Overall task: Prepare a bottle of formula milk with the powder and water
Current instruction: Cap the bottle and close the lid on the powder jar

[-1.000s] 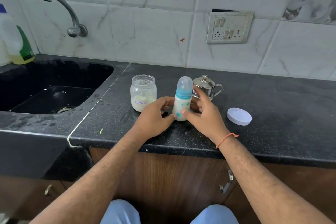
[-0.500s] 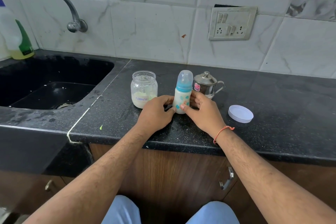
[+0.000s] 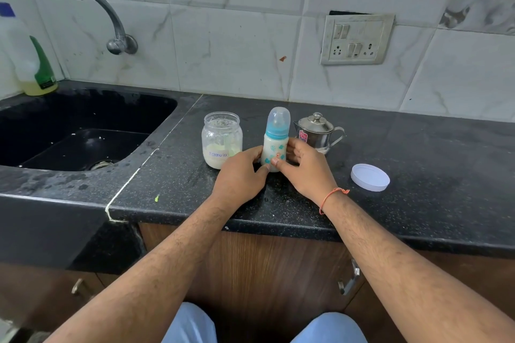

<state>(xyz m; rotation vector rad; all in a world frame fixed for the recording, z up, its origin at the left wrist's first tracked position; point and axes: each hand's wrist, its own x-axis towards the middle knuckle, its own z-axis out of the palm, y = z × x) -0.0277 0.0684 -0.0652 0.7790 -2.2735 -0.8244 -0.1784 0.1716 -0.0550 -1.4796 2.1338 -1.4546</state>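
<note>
A baby bottle (image 3: 276, 138) with a teal collar and a clear cap stands upright on the black counter (image 3: 418, 164), filled with milky liquid. My left hand (image 3: 239, 175) wraps its lower left side and my right hand (image 3: 305, 168) its lower right side; both thumbs touch near its base. Just to its left stands an open glass jar (image 3: 222, 143) labelled "Formula" with pale powder in it. Behind my right hand sits a small lidded steel pot (image 3: 317, 131). The jar's white lid (image 3: 369, 177) lies flat to the right.
A black sink (image 3: 69, 131) fills the left, with a wall tap (image 3: 111, 22) above it and a detergent bottle (image 3: 33, 64) at its far corner. A switch and socket plate (image 3: 356, 39) is on the tiled wall. Cabinet handles (image 3: 349, 278) sit below the counter edge.
The bottle and both hands have stayed together on the counter; only the head camera has shifted a little, so the scene sits slightly differently in the frame.
</note>
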